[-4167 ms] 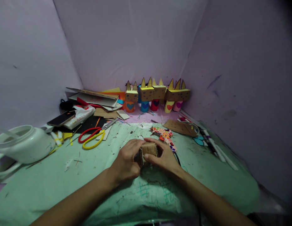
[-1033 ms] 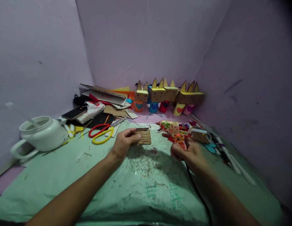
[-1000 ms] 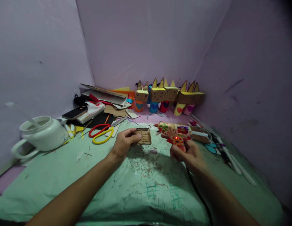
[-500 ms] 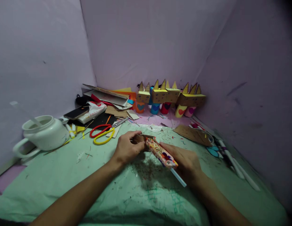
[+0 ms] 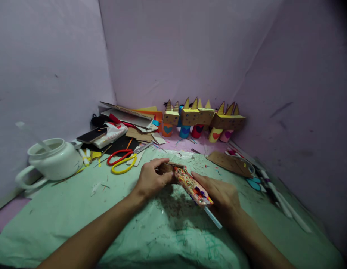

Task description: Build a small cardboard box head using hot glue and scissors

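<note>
My left hand (image 5: 151,180) is closed around a small brown cardboard piece (image 5: 165,169), gripped between the thumb and fingers. Its far edge shows, but the hand and the tool hide much of its shape. My right hand (image 5: 224,195) grips a glue gun (image 5: 192,186) with a colourful patterned body. A pale glue stick (image 5: 213,218) pokes out of its back end, towards me. The gun's front end is at the cardboard; whether the nozzle touches it I cannot tell. Beyond my left hand lie scissors (image 5: 124,161) with one red and one yellow handle.
At the left stands a white pot (image 5: 58,164) with a stick in it. A phone (image 5: 92,135) and cardboard scraps (image 5: 139,133) are piled behind. Several box-headed figures (image 5: 190,116) line the back wall. Right lie a cardboard piece (image 5: 228,163) and white sticks (image 5: 291,211).
The whole view has shifted slightly, with the scene sitting a little lower. Both hands keep their grips, and the glue gun stays at the cardboard.
</note>
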Tool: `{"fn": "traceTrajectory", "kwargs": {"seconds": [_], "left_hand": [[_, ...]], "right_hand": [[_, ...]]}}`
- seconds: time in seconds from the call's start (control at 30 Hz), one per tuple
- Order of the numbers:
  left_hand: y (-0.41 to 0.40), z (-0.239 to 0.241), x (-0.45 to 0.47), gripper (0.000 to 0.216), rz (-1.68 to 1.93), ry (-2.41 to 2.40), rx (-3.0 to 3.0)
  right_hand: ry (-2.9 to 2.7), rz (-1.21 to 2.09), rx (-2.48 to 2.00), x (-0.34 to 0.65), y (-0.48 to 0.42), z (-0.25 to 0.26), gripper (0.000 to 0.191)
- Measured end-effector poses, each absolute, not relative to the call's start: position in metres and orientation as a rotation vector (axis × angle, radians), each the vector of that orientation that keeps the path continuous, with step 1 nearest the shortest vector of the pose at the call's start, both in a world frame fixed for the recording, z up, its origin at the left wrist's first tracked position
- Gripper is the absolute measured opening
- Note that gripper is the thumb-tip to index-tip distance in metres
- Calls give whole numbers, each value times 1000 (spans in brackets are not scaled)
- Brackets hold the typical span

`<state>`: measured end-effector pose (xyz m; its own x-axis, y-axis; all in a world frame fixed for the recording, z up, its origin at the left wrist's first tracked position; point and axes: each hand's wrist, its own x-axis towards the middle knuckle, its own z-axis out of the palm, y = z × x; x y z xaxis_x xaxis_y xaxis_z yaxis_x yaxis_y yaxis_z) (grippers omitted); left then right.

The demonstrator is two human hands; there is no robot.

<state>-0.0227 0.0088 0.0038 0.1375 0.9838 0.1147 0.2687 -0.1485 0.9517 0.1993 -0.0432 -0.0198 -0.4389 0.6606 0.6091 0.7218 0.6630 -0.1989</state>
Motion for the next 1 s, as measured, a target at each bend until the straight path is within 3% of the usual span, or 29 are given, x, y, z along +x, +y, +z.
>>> {"fn": "traceTrajectory", "kwargs": {"seconds": [0.4,1.0], "left_hand": [[9,8,-23,65,1061,1212,1526],[15,1,-31,73,1038,1107,1370]], "right_hand": [[-2144,-462,-918,190,-41,-7,41],[-2122,-348,-994,196,-40,-11,32]]}}
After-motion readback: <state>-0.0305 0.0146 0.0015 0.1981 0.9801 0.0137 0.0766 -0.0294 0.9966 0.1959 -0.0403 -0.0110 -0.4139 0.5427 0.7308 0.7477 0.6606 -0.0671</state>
